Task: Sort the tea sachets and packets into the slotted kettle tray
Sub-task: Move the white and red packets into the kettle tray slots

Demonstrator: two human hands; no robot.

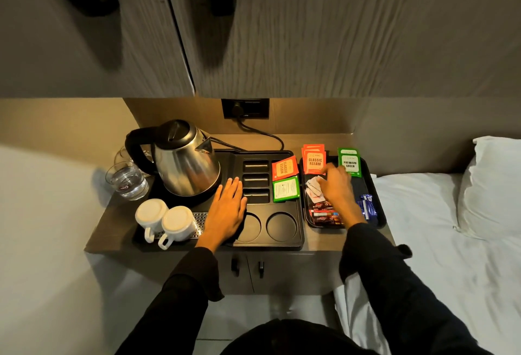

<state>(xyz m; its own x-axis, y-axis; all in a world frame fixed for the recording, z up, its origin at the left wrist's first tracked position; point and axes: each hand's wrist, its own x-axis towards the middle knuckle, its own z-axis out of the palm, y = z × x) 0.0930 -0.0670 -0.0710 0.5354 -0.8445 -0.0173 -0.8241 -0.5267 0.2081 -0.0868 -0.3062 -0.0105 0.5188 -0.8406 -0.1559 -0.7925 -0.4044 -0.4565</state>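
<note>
Bed (423, 213) with white sheet and pillow (496, 185) sits well right of the kettle tray (284, 239), a black slotted tray on a wooden counter (98, 239). Steel kettle (183, 162) stands on the tray's back-left part. Right of the kettle tray, just beside it, a smaller black tray (380, 213) holds loose stock: orange Classic Assam sachets (314, 158) and a green Premium Green sachet (349, 162) leaning at its far end, white packets (313, 188), dark red-labelled sachets (324, 215) at the near end, blue packets (366, 205) on its right side. Two white cups (166, 219) sit upside down at the kettle tray's front-left; water glasses (127, 182) stand left of it. In the kettle tray's right-hand slots: one orange Assam sachet (284, 167), one green sachet (286, 189) just in front of it; three narrow slots (256, 179) left of those look bare. Left hand (227, 209) lies flat on the kettle tray, fingers spread, gripping nothing. Right hand (337, 188) is over the small tray, blurred; can't tell if the fingers pinch anything.
</note>
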